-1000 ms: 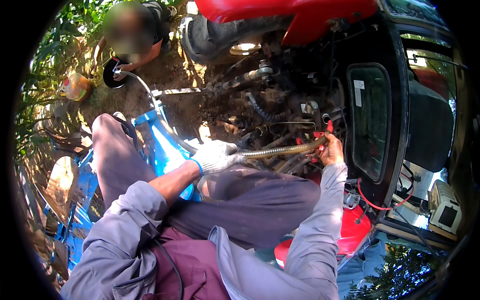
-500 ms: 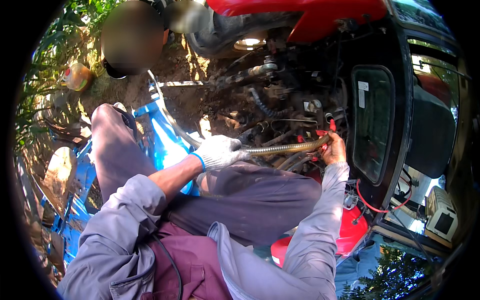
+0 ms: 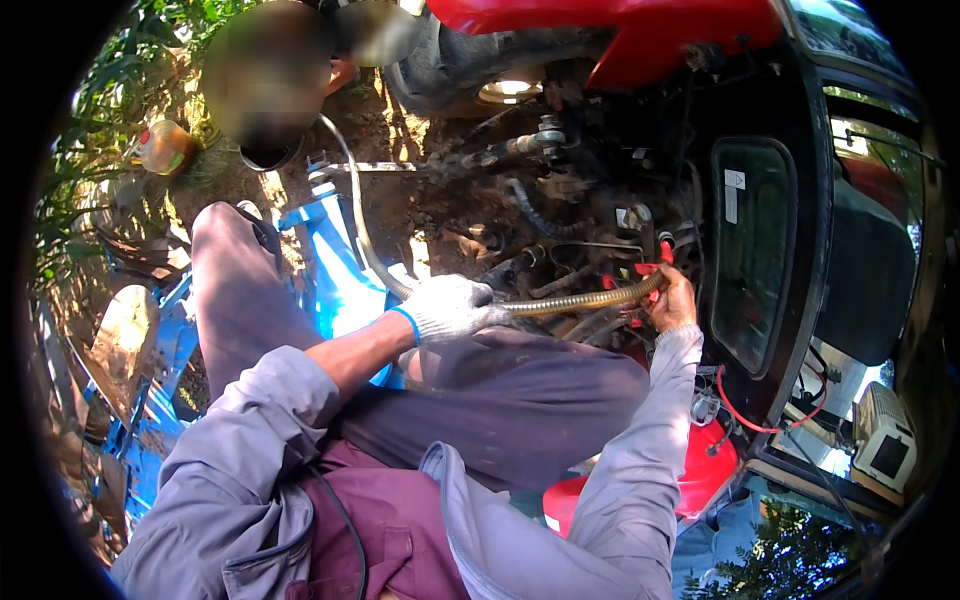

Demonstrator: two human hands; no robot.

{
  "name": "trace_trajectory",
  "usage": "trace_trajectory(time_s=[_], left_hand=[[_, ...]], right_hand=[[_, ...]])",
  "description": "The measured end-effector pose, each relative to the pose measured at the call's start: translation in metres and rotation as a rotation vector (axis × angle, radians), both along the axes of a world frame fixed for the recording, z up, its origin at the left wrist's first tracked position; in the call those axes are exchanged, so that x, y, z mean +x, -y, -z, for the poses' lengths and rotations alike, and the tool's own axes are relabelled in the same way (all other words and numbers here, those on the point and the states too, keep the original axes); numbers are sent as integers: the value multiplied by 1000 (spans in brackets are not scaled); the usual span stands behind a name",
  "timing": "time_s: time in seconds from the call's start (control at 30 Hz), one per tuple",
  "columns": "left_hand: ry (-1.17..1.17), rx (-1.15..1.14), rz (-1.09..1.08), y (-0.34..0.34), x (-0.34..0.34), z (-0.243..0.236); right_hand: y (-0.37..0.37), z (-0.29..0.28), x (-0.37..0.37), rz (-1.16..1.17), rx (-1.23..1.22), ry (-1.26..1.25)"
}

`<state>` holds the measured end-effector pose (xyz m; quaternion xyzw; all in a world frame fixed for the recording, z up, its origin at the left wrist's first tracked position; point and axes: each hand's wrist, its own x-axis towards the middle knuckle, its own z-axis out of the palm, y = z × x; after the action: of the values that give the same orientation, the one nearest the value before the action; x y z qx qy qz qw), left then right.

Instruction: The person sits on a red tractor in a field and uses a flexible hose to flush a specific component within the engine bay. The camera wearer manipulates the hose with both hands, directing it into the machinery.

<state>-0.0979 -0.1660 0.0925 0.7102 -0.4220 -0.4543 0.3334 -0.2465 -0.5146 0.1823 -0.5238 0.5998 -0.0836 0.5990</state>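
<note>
My left hand [image 3: 450, 308], in a white knit glove with a blue cuff edge, is closed around a spiral-ribbed hose [image 3: 570, 303] above my bent leg. To the right, my bare right hand [image 3: 675, 300] pinches the same hose near its right end, beside red levers or caps [image 3: 648, 269] at the back of the machine. My fingers partly hide that end, so I cannot tell whether it is joined to anything. From my gloved hand the hose's other length curves up and left, toward another person [image 3: 268, 75].
A blue metal frame [image 3: 335, 250] stands left of the hose. Beyond lie dirt, linkage rods [image 3: 500, 152] and a large tyre [image 3: 440, 70] under a red fender [image 3: 610, 25]. On the right is a black-framed cab window [image 3: 750, 250]. A jug [image 3: 165, 148] with orange-yellow contents sits by plants.
The hose's far length now bows more, its far end having moved up and slightly right by the other person. Both my hands keep their hold; the whole view has shifted slightly.
</note>
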Motion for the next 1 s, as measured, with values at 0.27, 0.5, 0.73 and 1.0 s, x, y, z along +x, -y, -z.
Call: trace_trajectory(time_s=[0.27,0.5,0.73,1.0], left_hand=[[-34,-20,-11,-1,7,-16],[-63,-50,-52,-4,4,-5],[-66,-42,-31,-5,9,-17],[-9,-52,-2,-10,16,-27]], right_hand=[[4,2,-4,6,-110,-4],[12,9,1,-16,-118,-34],[11,3,2,-10,-78,-25],[5,-5,-3,23,-121,36]])
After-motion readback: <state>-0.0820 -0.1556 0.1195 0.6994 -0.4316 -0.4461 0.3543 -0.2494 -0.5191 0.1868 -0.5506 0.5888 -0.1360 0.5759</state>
